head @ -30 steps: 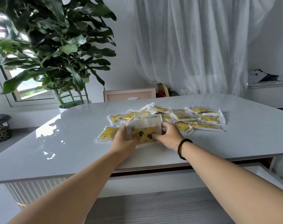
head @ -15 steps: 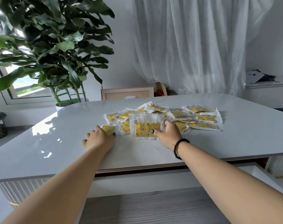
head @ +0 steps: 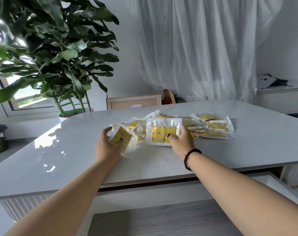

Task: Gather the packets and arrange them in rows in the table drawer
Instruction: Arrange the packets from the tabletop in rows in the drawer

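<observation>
Several clear packets with yellow printed contents lie in a loose pile (head: 211,126) on the grey table top (head: 76,150). My right hand (head: 180,142) grips a stack of packets (head: 162,132), held upright and facing me at the pile's near edge. My left hand (head: 107,145) holds a single packet (head: 122,138), tilted and lifted off the table just left of the stack. Below the table's front edge the white table drawer (head: 270,183) stands pulled out; my forearms cover much of it.
A large potted plant (head: 56,57) rises behind the table's far left corner. A framed board (head: 133,103) leans behind the table. White curtains hang at the back, and a sideboard (head: 281,97) stands at the right. Grey wood floor shows below.
My left hand let go of the stack, reached left to a lone packet on the table and has picked it up. My right hand keeps the stack upright in nearly the same place.
</observation>
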